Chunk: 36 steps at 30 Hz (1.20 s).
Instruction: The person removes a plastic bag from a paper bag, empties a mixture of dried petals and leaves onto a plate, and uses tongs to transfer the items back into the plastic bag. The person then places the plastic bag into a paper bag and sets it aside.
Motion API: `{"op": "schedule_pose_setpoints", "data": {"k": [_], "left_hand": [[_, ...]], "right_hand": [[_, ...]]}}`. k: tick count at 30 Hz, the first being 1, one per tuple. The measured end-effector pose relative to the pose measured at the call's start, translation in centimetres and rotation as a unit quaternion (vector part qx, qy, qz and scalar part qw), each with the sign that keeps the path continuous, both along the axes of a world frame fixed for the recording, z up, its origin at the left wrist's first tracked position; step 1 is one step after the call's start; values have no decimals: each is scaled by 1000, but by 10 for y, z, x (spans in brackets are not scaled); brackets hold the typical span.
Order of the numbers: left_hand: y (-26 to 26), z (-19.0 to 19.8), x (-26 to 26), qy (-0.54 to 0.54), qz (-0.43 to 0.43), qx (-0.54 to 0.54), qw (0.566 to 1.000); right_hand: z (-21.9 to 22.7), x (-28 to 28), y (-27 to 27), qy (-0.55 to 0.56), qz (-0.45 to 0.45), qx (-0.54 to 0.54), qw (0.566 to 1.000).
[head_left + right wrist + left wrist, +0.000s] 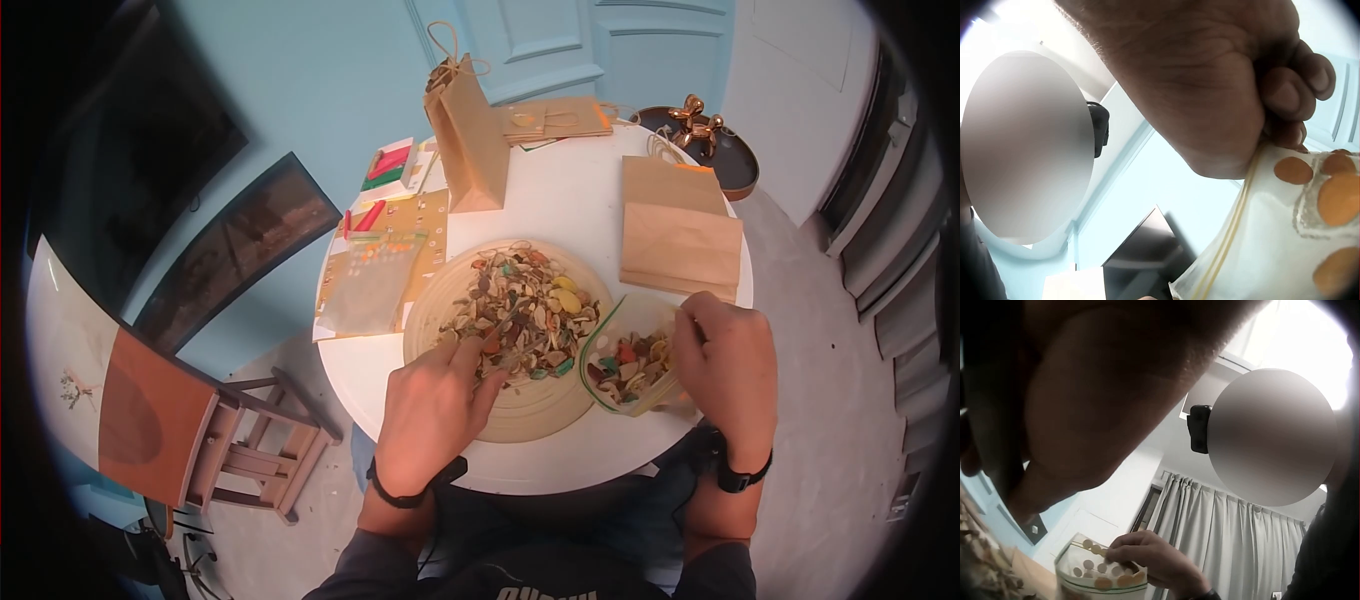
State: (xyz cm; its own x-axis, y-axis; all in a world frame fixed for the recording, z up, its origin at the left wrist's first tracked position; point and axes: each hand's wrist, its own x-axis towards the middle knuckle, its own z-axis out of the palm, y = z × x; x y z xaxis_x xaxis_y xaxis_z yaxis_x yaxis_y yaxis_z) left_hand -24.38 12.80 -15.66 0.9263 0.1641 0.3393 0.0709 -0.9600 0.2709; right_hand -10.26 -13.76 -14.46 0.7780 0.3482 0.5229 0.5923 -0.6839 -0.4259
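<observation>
A mound of dried potpourri-like pieces [530,290] lies on a round woven mat [430,310]. My left hand [435,400] is at the mound's near left side, fingers curled. It grips a slim, tongs-like tool [512,335] that reaches into the pieces; a dark strip [991,406] crosses the palm in the left wrist view. I cannot tell the tool's exact kind. My right hand [730,365] pinches the rim of a zip bag [1260,219] with orange dots. The bag's mouth faces the mound, and mixed dried pieces [635,365] show inside.
A brown paper bag [470,140] stands at the back of the white round table [560,470]. Another paper bag [680,225] lies at right, and flat ones [555,118] behind. At left are a flat zip bag [370,285] and red rolls [370,215]. A stool [265,440] stands left.
</observation>
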Motion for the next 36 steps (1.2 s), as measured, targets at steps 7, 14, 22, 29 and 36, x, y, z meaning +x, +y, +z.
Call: {"op": "schedule_pose_setpoints", "data": {"k": [7, 14, 22, 29, 36], "left_hand": [[-18, -33, 20, 56, -99, 5, 994], [9, -38, 15, 48, 3, 59, 997], [25, -35, 13, 82, 21, 49, 995], [15, -43, 22, 63, -24, 46, 997], [18, -42, 21, 55, -24, 49, 997]], "right_hand": [[3, 1, -5, -21, -7, 19, 1000], [1, 1, -1, -9, 11, 20, 1000], [-1, 0, 4, -10, 10, 13, 1000], [-1, -2, 10, 11, 13, -6, 1000], [-1, -3, 11, 16, 17, -10, 1000]]}}
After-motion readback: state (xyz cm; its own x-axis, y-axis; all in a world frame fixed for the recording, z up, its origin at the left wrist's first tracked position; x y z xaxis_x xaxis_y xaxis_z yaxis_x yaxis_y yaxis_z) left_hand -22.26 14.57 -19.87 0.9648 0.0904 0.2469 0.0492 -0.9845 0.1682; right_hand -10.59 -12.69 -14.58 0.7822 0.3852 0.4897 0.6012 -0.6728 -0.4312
